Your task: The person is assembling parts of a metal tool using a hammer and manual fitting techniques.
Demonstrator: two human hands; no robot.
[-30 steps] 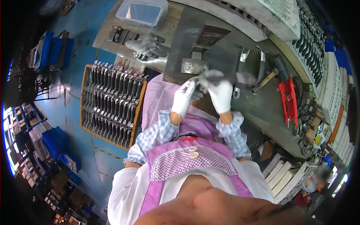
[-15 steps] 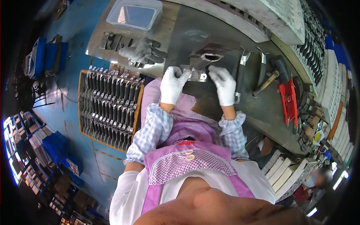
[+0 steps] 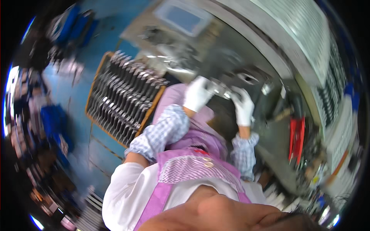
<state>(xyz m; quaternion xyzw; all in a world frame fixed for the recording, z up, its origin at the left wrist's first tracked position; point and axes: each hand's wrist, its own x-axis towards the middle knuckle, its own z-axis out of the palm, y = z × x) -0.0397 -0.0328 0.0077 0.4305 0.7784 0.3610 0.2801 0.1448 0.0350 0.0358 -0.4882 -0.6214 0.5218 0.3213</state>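
Note:
My left hand (image 3: 198,94), in a white glove, is closed on one end of a small shiny metal piece (image 3: 220,89). My white-gloved right hand (image 3: 243,105) pinches its other end, near the bench's front edge. Motion blur smears the piece, so its exact kind is unclear. Just beyond my right hand stands a dark metal fixture with a ring-shaped opening (image 3: 247,78). Black-handled tools (image 3: 266,101) lie to its right, blurred.
An orange-rimmed tray (image 3: 97,79) with rows of dark-handled metal parts stands at left. Grey gloves (image 3: 173,53) and a clear plastic box (image 3: 183,17) sit on the far left of the bench. A red metal part (image 3: 296,140) lies at right; pale stacked trays (image 3: 293,34) border the bench.
The whole view has turned and blurred. My hands have drawn back from the dark fixture, and the shiny metal piece is now held between them.

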